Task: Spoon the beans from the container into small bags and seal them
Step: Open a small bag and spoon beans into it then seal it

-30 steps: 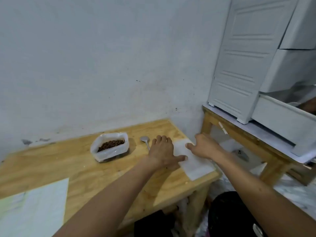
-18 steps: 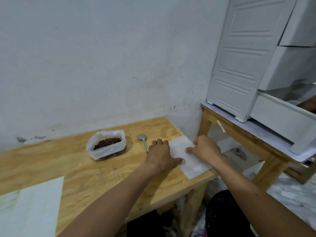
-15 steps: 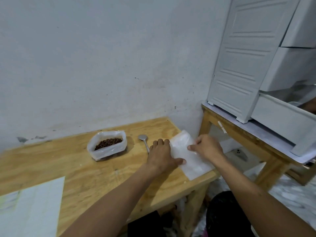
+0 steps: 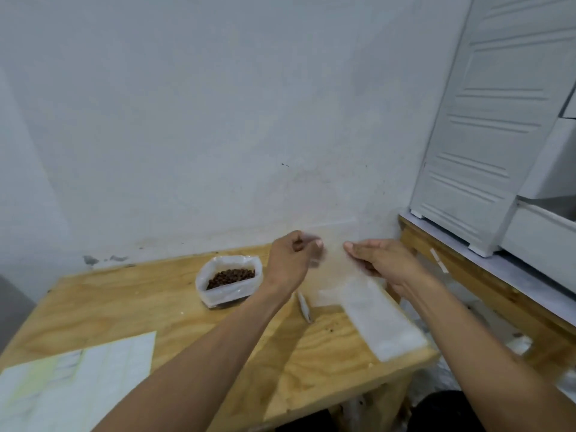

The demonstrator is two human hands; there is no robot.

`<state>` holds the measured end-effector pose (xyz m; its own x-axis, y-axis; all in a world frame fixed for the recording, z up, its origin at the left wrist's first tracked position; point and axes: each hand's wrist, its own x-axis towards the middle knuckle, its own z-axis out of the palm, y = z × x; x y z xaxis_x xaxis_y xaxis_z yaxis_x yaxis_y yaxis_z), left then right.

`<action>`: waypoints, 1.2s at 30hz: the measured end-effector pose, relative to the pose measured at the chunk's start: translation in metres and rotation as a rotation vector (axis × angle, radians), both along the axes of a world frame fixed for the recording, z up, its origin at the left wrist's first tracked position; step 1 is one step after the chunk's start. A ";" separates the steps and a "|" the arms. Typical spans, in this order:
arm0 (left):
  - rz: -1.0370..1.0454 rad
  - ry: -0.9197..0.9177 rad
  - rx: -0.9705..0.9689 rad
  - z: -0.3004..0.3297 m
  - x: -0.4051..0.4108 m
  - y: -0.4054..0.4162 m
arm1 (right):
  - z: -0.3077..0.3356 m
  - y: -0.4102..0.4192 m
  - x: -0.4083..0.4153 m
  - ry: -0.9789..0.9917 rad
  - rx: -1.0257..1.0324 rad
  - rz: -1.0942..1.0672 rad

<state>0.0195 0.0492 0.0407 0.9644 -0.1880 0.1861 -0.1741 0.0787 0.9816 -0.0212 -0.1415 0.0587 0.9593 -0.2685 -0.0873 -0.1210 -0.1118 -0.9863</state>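
My left hand [image 4: 291, 260] and right hand [image 4: 385, 263] have just come up off the bag stack [image 4: 374, 319], each pinching one clear bag [image 4: 335, 266], ready for opening. The beans [image 4: 230, 277] wait at nine o'clock, the spoon [image 4: 304, 307] beneath.

No text legible — paper sheet [image 4: 78, 378] too blurred.

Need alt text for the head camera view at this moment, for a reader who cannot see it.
Two bare hands, the left hand and right hand, hold a thin clear bag up between them above a wooden table. On the table sit a plastic container of brown beans, a partly hidden spoon, a stack of clear bags and a sheet of paper.
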 end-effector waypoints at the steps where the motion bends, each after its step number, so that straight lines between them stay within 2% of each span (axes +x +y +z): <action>1: 0.017 -0.057 0.013 0.007 0.003 0.010 | 0.003 0.009 0.007 -0.010 -0.022 -0.003; 6: 0.246 -0.363 0.143 0.036 0.019 0.065 | 0.031 0.063 0.028 -0.161 -0.129 -0.084; 9: 0.391 -0.584 0.311 0.042 0.025 0.097 | 0.060 0.100 0.029 -0.146 -0.058 0.038; 13: 0.649 -0.978 0.583 0.039 0.028 0.133 | 0.079 0.141 0.039 -0.070 0.013 0.186; 15: 0.665 -1.051 0.661 0.036 0.026 0.147 | 0.078 0.156 0.045 -0.072 0.076 0.200; 17: 0.587 -0.962 0.691 0.035 0.020 0.160 | 0.075 0.166 0.050 -0.079 0.132 0.203; 21: 0.312 -0.595 0.697 0.037 0.005 0.176 | 0.065 0.178 0.053 -0.149 0.032 0.221; 27: 0.306 -0.473 0.532 0.043 0.000 0.166 | 0.058 0.196 0.051 -0.242 -0.142 0.227; 31: 0.146 -0.260 0.374 0.051 -0.003 0.166 | 0.055 0.193 0.049 -0.290 -0.171 0.251; 33: 0.087 -0.192 0.375 0.054 0.000 0.172 | 0.054 0.189 0.048 -0.288 -0.161 0.291; 36: 0.049 -0.196 0.410 0.055 0.002 0.177 | 0.053 0.185 0.047 -0.293 -0.138 0.348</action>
<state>0.0220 0.2263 0.0958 0.9281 -0.2388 0.2857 -0.3533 -0.3223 0.8783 0.0257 0.0437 0.1114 0.9731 0.0831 0.2148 0.2284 -0.2292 -0.9462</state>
